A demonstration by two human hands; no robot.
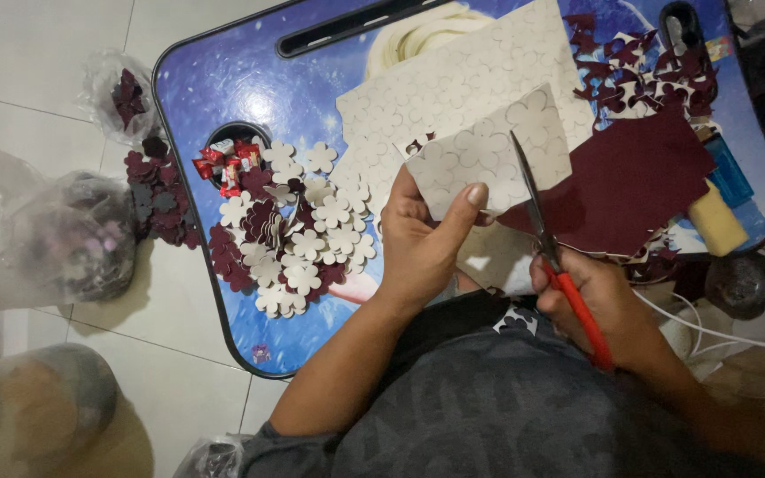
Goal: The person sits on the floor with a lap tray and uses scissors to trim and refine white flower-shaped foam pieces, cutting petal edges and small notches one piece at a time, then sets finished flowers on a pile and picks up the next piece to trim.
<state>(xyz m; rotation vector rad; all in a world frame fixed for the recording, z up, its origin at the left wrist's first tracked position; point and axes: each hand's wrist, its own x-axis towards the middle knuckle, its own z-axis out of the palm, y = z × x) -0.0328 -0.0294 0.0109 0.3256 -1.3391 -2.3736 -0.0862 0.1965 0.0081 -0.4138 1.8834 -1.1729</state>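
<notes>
Two hands cutting flower shapes from a pale sheet over the worktop.

Nearest, the right hand [608, 305] has its grip closed round the red handles of the scissors [546, 239], blades part open against the pale sheet piece [489, 155] stamped with flower outlines. The left hand [422, 239] pinches that piece, thumb on top, above the worktop's near edge. Left of it lies a heap of cut flowers [298, 239], cream and maroon. Farther off, a maroon sheet [635, 181] lies toward the right edge, a larger pale sheet [453, 80] toward the far edge of the blue worktop [223, 80].

clear plastic bags [73, 235] w/ dark cutouts, floor left | small red-white wrappers [223, 159] in tray cup hole
</notes>
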